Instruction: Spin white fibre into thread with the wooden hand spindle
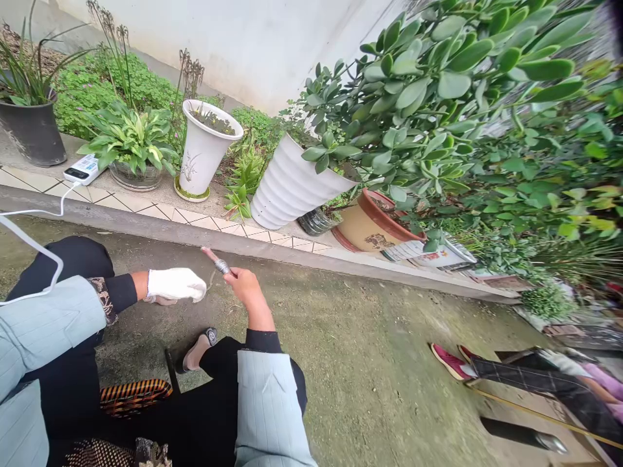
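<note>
No words or numbers can be read: the white power bank [84, 169] at far left has a small dark panel with nothing legible, and the printed sheet [424, 255] at far right shows only blurred print

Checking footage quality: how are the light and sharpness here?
Head view: soft, even daylight without hard shadows or glare; wide-angle distortion tilts the white wall and leans the fluted white planter; the foliage at the right edge looks smeared, while the white-covered left hand is fairly sharp.
</note>
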A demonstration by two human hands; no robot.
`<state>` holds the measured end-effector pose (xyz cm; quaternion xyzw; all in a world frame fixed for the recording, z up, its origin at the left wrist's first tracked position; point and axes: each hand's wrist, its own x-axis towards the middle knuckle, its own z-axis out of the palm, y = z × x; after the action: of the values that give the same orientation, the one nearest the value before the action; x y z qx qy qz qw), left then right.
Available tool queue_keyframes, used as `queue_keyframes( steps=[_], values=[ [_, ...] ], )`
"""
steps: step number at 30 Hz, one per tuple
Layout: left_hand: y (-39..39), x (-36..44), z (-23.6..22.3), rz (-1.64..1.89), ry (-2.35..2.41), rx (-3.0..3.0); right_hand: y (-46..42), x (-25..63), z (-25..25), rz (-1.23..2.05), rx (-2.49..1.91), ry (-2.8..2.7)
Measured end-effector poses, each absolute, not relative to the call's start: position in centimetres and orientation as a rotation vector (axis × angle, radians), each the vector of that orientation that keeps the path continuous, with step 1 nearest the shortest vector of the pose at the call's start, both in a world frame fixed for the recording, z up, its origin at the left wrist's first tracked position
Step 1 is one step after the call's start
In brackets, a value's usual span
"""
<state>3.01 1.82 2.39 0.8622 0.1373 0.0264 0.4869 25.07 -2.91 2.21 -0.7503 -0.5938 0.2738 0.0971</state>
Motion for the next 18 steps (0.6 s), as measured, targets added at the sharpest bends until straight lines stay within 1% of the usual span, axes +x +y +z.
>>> queue_keyframes(
  steps=[2, 5, 8, 10, 11, 12, 14, 18],
  values=[
    [1.9, 3.0, 2.0, 0.055, 0.325, 2.189, -2.8, 23.6, 1.8, 0.814, -2.343, -1.976],
    [2.7, 2.7, 1.6, 0.108, 0.395, 2.313, -2.8, 22.0, 1.2, 1.029, -2.319, -2.270],
    [3.8, 2.3, 1.2, 0.171, 0.412, 2.379, -3.2, 21.2, 1.1, 1.513, -1.989, -2.397],
    [4.6, 2.1, 0.8, 0.204, 0.418, 2.373, -3.5, 21.3, 1.6, 1.862, -1.663, -2.329],
    [5.0, 2.1, 0.7, 0.217, 0.431, 2.348, -3.7, 21.5, 2.1, 1.964, -1.523, -2.262],
    [5.3, 2.1, 0.5, 0.233, 0.449, 2.308, -3.9, 21.8, 2.6, 1.995, -1.425, -2.183],
    [5.8, 2.1, 0.2, 0.275, 0.481, 2.189, -4.2, 22.7, 3.7, 1.904, -1.350, -1.978],
    [5.0, 2.3, -0.1, 0.230, 0.505, 1.989, -4.2, 25.0, 4.6, 1.437, -1.391, -1.315]
  ],
)
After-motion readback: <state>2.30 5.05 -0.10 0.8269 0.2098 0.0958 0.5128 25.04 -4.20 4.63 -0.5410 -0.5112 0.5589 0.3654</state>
